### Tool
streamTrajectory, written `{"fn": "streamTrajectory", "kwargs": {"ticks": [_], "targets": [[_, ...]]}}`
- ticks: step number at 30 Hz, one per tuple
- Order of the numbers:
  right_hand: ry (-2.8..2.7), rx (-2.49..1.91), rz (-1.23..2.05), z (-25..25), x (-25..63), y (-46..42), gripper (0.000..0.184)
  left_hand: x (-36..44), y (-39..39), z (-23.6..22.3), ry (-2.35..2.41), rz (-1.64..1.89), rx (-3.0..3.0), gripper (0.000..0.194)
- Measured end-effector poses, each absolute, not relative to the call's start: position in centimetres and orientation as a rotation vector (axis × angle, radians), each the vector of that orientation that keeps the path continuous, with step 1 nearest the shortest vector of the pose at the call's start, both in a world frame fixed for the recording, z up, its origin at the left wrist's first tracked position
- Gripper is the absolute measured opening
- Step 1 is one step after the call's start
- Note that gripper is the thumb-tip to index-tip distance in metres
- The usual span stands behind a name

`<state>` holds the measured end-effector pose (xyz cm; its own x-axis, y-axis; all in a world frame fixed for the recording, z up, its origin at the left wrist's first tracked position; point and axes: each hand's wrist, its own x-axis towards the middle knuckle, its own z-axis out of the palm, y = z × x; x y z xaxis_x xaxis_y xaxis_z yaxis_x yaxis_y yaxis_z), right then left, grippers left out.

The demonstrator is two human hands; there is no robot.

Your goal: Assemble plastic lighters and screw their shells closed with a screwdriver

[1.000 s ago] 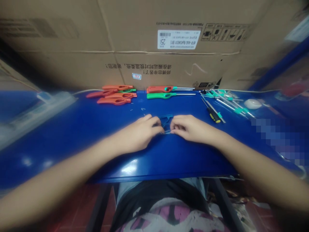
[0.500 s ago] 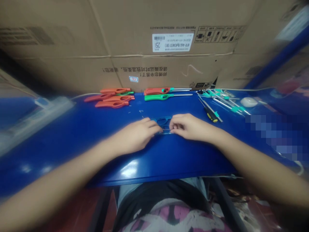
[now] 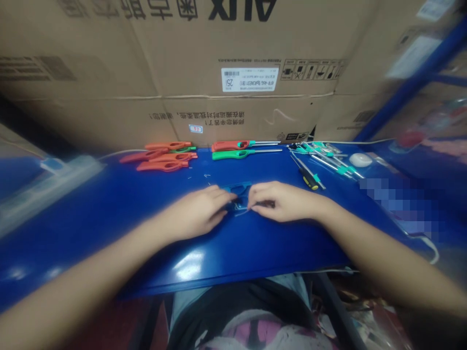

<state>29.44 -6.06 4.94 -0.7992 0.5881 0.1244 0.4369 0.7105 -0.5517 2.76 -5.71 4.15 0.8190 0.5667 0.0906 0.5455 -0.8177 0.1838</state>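
On the table in front of me lies a blue lighter handle (image 3: 239, 187), partly covered by my fingers. My left hand (image 3: 204, 209) closes on its left end, fingers bent over the edge. At the right end, my right hand (image 3: 279, 200) has its thumb and fingertips pinched together, and the small part between them is too blurred to name. Small metal or wire-like bits show between the two hands. Beyond them rest a red lighter (image 3: 228, 146) and a green lighter (image 3: 228, 155), both with long metal tubes.
Several orange lighter handles (image 3: 164, 166) lie at the back left, near tiny pins (image 3: 206, 175). At the right are metal tubes with teal parts (image 3: 341, 170), a black-and-yellow screwdriver (image 3: 310, 182) and a white rounded object (image 3: 360, 160). A cardboard wall (image 3: 182, 78) stands behind.
My view has tilted up and shifted slightly right. Both hands stay at the blue lighter handle; the right fingertips have shifted slightly, and a thin pale strip now shows beside them.
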Motion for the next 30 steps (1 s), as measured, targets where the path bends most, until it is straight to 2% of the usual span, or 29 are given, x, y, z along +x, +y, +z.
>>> {"fn": "streamTrajectory", "kwargs": {"ticks": [3, 7, 12, 15, 18, 30], "targets": [[-2.532, -0.857, 0.626, 5.0, 29.9, -5.4, 0.021, 2.8, -5.7, 4.3, 0.835, 0.244, 2.872, 0.039], [-2.277, -1.200, 0.214, 4.8, 32.4, -2.8, 0.018, 2.9, -5.8, 4.6, 0.755, 0.288, 2.904, 0.033], [-1.980, -1.634, -0.150, 3.4, 37.9, 1.5, 0.029, 2.9, -5.9, 4.6, 0.674, 0.300, 2.927, 0.029], [-1.996, -1.842, -0.153, 2.0, 40.6, 3.2, 0.045, 2.8, -5.8, 4.5, 0.591, 0.297, 2.948, 0.026], [-2.005, -1.906, -0.121, 0.7, 41.9, 4.1, 0.053, 2.8, -5.8, 4.4, 0.513, 0.292, 2.957, 0.026], [-1.952, -1.946, -0.110, 0.4, 42.6, 4.6, 0.044, 2.8, -5.9, 4.6, 0.456, 0.312, 3.010, 0.028]]}}
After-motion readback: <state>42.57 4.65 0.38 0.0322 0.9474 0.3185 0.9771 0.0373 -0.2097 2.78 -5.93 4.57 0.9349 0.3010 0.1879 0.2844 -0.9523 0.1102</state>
